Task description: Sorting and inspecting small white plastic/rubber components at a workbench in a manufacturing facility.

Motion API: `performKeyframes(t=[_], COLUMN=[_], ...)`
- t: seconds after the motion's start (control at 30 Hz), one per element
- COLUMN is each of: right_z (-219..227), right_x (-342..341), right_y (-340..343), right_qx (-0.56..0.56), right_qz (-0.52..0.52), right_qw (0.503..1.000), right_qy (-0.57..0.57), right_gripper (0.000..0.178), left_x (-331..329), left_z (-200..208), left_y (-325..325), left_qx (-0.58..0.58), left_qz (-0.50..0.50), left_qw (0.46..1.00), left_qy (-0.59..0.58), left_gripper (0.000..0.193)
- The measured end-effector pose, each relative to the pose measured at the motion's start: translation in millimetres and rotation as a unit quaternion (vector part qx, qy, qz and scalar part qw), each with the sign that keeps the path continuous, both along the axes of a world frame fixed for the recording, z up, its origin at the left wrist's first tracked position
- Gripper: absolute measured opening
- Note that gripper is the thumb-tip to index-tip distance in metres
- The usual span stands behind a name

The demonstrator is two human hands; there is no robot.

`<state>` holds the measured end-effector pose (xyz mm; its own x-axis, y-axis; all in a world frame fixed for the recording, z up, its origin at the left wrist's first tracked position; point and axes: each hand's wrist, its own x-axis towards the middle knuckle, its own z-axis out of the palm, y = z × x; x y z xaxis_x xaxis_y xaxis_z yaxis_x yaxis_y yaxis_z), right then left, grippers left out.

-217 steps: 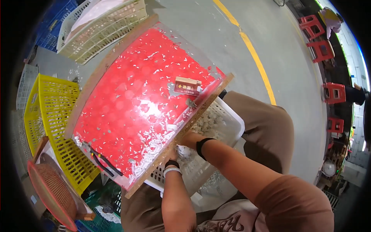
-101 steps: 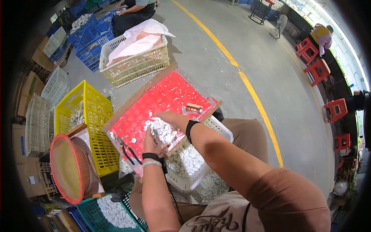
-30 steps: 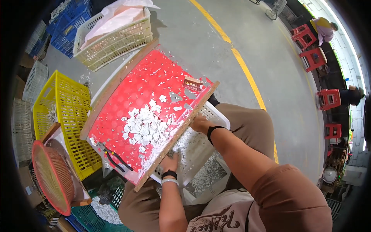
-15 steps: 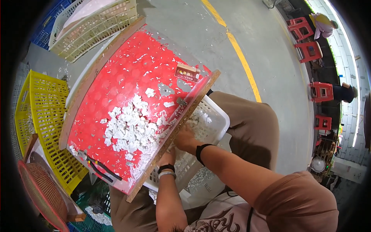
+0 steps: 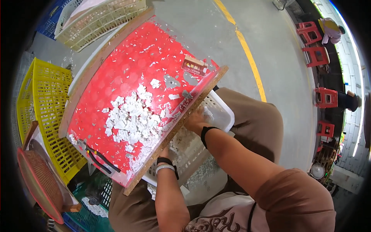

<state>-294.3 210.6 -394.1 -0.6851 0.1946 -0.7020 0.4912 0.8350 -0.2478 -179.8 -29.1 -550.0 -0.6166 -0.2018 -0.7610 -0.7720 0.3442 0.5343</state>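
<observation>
You had red tray (image 5: 127,89) tilted over white basket (image 5: 222,112) on your lap. White chips (image 5: 131,120) lay heaped on tray, up-left of both hands, near its lower wooden edge (image 5: 181,123). Right hand (image 5: 195,120) curled on that edge; left hand (image 5: 160,154) mostly hidden beneath it, grip not readable. Edge ran diagonally, right hand nearer heap. Black pliers (image 5: 98,156) at tray's lower corner.
</observation>
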Motion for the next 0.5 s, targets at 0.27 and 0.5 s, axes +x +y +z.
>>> performKeyframes(t=[0.27, 0.5], right_z=[-1, -18], right_x=[-18, -3], right_y=[-2, -9], right_qx=[-0.115, -0.058], right_qz=[0.119, 0.082], right_qw=[0.978, 0.990], right_qy=[-0.131, -0.096], right_gripper=[0.057, 0.060], left_x=[-31, -45], left_z=[98, 130], left_y=[15, 47], left_qx=[0.117, 0.074], left_qz=[0.109, 0.167], left_qw=[0.970, 0.964], left_qy=[-0.181, -0.193], left_gripper=[0.077, 0.076])
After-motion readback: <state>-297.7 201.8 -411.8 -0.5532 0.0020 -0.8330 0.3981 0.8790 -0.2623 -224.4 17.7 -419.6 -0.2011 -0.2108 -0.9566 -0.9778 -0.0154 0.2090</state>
